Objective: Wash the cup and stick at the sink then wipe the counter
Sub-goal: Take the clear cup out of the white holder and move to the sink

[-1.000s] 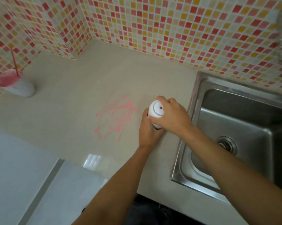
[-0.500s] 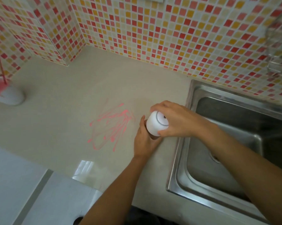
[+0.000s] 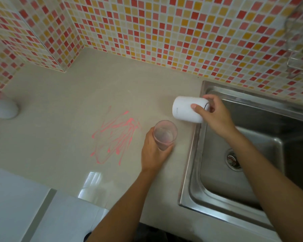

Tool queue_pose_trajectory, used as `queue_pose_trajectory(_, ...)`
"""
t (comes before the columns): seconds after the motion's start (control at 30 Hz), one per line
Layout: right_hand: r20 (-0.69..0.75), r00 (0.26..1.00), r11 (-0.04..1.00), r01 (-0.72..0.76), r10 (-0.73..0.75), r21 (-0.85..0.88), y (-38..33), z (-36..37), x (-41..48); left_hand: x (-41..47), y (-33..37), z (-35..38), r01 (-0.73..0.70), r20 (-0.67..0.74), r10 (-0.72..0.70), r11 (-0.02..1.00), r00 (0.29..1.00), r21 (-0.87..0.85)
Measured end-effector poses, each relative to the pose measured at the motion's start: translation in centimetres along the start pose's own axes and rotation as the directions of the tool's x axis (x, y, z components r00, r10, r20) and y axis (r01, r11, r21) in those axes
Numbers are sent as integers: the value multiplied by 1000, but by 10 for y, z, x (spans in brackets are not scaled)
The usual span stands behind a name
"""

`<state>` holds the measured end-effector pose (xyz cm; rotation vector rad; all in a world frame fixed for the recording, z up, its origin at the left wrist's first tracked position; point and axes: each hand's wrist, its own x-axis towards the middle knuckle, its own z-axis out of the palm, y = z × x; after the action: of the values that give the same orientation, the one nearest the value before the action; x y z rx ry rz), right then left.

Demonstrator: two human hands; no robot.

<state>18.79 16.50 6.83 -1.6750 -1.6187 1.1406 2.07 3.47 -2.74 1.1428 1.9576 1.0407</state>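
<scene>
A clear, slightly tapered cup (image 3: 165,135) with a pink-tinged rim stands upright on the smooth beige counter (image 3: 63,130), just left of the sink's edge. The left hand (image 3: 154,151) is wrapped around its lower wall, thumb on the near side and fingers curled behind the glassy surface, so the grip is closed on the cup. Above and to the right, the right hand (image 3: 215,116) holds a smooth white cylindrical cover (image 3: 189,111) tipped on its side over the counter's edge, thumb pressed on its near wall and fingers hooked round its far end; a faint grey mark shows on its side but is too small to read.

A tangle of thin pink streaks (image 3: 115,135) lies on the counter just left of the cup. The brushed stainless-steel sink (image 3: 196,172) has a round drain (image 3: 233,158) in its basin. Small square mosaic tiles (image 3: 164,32) in red, orange, pink and cream cover the wall.

At the far left edge, a rounded white object (image 3: 5,109) with something pink on top is cut off and blurred. At the upper right, a wire rack (image 3: 301,55) is blurred and partly out of frame.
</scene>
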Motion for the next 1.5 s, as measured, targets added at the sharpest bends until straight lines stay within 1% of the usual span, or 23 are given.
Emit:
queue_pose_trajectory(0.07,-26,996,987,-84,88,135,19,10,7,0,0,1,-2,-2,2,1000,1000,18)
queue_pose_trajectory(0.17,49,982,941,-187,181,282,41,23,11,0,1,1,1,-18,-1,1000,1000,23)
queue_pose_trajectory(0.2,73,980,938,-199,186,284,45,26,10,-1,2,1,0,-23,1,1000,1000,20)
queue_pose_trajectory(0.27,79,985,960,-166,152,226,50,34,6,-1,3,0,-2,-27,3,1000,1000,16)
queue_pose_trajectory(0.4,-7,998,990,-63,65,127,55,48,-4,-1,5,0,6,-26,-5,1000,1000,14)
queue_pose_trajectory(0.63,-88,996,990,40,-28,135,69,66,-27,-2,7,0,30,-18,-30,1000,999,-6)
queue_pose_trajectory(0.83,-83,996,996,43,-36,76,72,68,-33,-3,7,0,47,-9,-47,999,999,-23)
queue_pose_trajectory(0.93,-57,997,996,51,-47,69,70,64,-34,-3,6,0,41,-17,-41,999,999,-27)
queue_pose_trajectory(1.0,-46,997,998,58,-57,26,72,57,-40,-4,8,-3,19,2,-19,999,1000,-42)
queue_pose_trajectory(1.1,-62,995,993,73,-79,-92,83,37,-61,-18,10,-6,-42,66,46,997,997,-61)
queue_pose_trajectory(1.2,-108,994,980,-3,-19,-198,105,6,-89,-44,17,3,-129,135,141,988,981,-89)
queue_pose_trajectory(1.27,-150,989,964,-44,3,-264,127,-21,-106,-61,27,18,-195,202,215,974,956,-112)
queue_pose_trajectory(1.37,-238,968,955,-138,75,-261,161,-67,-126,-79,50,51,-276,286,307,951,908,-143)
queue_pose_trajectory(1.43,-285,951,945,-199,122,-259,177,-98,-136,-87,67,77,-299,320,331,943,888,-147)
queue_pose_trajectory(1.5,-333,933,939,-227,135,-257,192,-129,-141,-93,87,103,-309,341,345,938,874,-156)
